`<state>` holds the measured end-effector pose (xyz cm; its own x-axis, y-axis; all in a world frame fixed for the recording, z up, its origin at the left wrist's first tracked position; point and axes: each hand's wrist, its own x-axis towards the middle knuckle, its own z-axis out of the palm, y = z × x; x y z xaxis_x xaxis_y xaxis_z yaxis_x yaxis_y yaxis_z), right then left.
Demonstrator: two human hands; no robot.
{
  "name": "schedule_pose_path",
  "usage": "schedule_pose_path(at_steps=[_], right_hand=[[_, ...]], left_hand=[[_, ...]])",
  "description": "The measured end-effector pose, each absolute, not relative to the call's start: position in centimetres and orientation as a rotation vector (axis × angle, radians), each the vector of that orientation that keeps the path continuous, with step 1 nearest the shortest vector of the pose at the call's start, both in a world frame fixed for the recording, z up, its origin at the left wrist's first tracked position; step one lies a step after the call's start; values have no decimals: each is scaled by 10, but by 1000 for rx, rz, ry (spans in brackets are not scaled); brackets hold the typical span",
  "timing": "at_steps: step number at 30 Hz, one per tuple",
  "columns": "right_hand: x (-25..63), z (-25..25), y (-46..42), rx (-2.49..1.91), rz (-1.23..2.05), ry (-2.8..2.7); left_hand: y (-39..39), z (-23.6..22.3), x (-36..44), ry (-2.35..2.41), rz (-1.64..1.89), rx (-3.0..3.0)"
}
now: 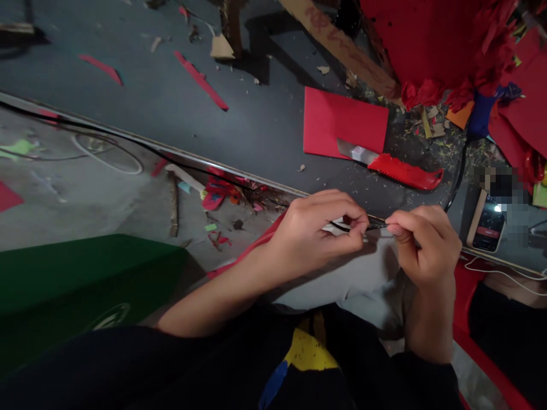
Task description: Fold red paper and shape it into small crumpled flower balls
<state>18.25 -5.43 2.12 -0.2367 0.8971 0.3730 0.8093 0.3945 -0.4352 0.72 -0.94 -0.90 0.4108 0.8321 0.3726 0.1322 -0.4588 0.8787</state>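
Right of centre, a knife (391,165) lies partly on a card (345,121); below, wire (377,224) spans left hand (322,223) to right hand (427,239).

Seeing black on the pinched cord (378,225), flat dark grey on the surface (265,131). Plain red on the sheet (333,119), red again on the knife (405,171) handle, silvery on its blade. Pinkish red along the paper strip (200,80); brown on the cardboard strip (325,34), with darker reddish scribbles. Solid green on the panel (85,279), plus a pale curved mark. Near-black on the shirt (222,370), yellow and blue print at front; light grey on the trousers (359,282). Dark phone (488,225) screen, red band low down. Orange on the scrap (459,115).
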Motion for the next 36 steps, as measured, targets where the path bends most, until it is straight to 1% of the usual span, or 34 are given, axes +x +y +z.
schedule_pose_path(at_steps=[15, 19, 25, 29, 36], right_hand=[[182, 21, -55, -1430, 239, -1978], [183, 22, -55, -1426, 259, -1950], [183, 24, -55, -1437, 346, -1904], [182, 26, -56, -1429, 408, -1826], [177, 22, -57, -1355, 499, -1784]], left_hand=[[-11, -7, 4, 837, 1029, 1600], [-8, -10, 1, 733, 1005, 1524], [-10, -13, -1, 609, 1087, 1428], [-12, -9, 1, 678, 1100, 1499], [-14, -4, 6, 695, 1166, 1832]])
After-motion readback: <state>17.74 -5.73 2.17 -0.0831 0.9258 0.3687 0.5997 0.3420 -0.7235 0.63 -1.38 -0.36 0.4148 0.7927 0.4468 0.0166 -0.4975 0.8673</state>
